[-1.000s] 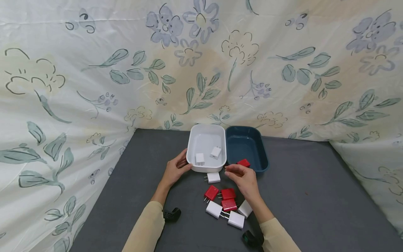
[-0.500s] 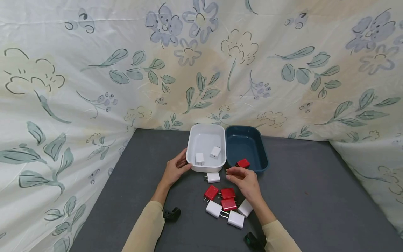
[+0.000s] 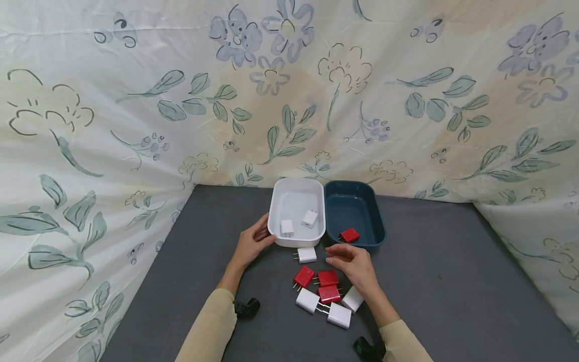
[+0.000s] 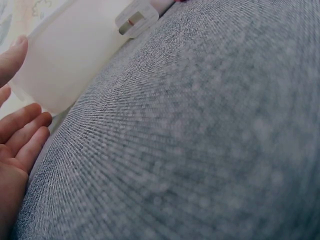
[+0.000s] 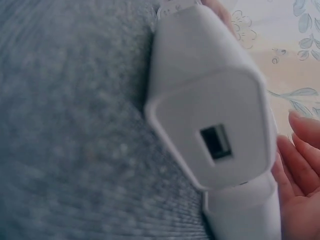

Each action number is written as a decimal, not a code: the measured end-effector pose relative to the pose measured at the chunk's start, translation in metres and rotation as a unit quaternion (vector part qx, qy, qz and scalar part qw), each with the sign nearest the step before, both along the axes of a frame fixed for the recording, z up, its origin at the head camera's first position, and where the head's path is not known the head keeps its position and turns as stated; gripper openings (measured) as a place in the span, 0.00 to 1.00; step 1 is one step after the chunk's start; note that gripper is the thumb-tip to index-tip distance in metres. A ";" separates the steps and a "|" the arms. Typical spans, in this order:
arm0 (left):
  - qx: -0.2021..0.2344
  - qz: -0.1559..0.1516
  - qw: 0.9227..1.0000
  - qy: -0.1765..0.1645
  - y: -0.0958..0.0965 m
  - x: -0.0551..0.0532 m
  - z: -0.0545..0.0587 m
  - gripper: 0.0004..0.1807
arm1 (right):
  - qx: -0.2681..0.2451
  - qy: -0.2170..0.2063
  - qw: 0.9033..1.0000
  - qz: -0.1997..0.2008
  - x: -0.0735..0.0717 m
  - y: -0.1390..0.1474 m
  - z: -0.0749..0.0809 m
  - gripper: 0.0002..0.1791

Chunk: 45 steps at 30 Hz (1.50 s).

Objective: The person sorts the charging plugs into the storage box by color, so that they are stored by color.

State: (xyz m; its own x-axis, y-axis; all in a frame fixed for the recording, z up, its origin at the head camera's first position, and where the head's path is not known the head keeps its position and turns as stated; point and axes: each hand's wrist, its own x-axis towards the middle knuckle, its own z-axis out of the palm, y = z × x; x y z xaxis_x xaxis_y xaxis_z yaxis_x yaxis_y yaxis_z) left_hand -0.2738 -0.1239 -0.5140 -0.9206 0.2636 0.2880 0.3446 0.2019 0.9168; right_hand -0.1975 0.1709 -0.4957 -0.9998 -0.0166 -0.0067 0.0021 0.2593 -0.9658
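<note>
At the front left corner of a white tray (image 3: 296, 197), my left hand (image 3: 248, 246) touches the wall with relaxed fingers, thumb toward the front side. Two white charger plugs (image 3: 309, 219) lie inside that tray. Beside it stands a dark blue tray (image 3: 355, 198) with one red charger plug (image 3: 349, 235) near its front wall. Just in front of the blue tray hovers my right hand (image 3: 355, 264), its fingers loosely bent and nothing visible between them. In the right wrist view, a white charger plug (image 5: 210, 135) with a USB port fills the foreground, left of my fingers (image 5: 300, 165).
A lone white charger plug (image 3: 306, 255) lies before the white tray. Nearer are several red charger plugs (image 3: 327, 278) and white ones (image 3: 339, 315), bunched on the dark grey cloth (image 3: 452, 281). A floral curtain (image 3: 289, 90) hangs behind.
My right hand has drawn back a little toward me and to the right, away from the blue tray, so more of the red charger plug shows. My left hand has stayed put.
</note>
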 end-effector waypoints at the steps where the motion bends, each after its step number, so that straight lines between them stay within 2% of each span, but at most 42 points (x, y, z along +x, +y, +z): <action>1: 0.001 -0.002 1.000 0.001 0.000 0.000 0.000 0.38 | -0.001 0.001 1.000 0.003 0.002 0.000 0.003 0.18; 5: 0.006 -0.008 1.000 0.008 0.000 0.000 0.000 0.38 | -0.002 -0.001 1.000 0.012 0.009 -0.002 0.012 0.19; 11: 0.005 -0.004 1.000 0.007 0.000 0.000 -0.001 0.39 | -0.006 -0.014 0.999 0.035 0.010 0.001 0.010 0.20; 18: 0.001 -0.003 1.000 -0.010 0.000 -0.001 -0.002 0.39 | 0.001 -0.013 0.999 0.045 0.009 0.002 0.005 0.22; 26: 0.001 -0.005 1.000 -0.011 -0.001 -0.001 -0.001 0.39 | 0.024 -0.026 0.997 0.069 -0.003 0.011 -0.020 0.23; 32: 0.004 -0.005 1.000 -0.009 -0.001 0.000 -0.001 0.39 | 0.040 -0.021 0.994 0.103 -0.001 0.015 -0.020 0.24; 39: 0.011 -0.005 1.000 0.003 0.000 0.000 -0.002 0.39 | 0.056 -0.037 0.989 0.132 -0.001 0.018 -0.024 0.24; 45: 0.007 -0.004 1.000 -0.002 0.000 -0.001 -0.003 0.39 | 0.059 -0.030 0.985 0.157 -0.003 0.021 -0.028 0.24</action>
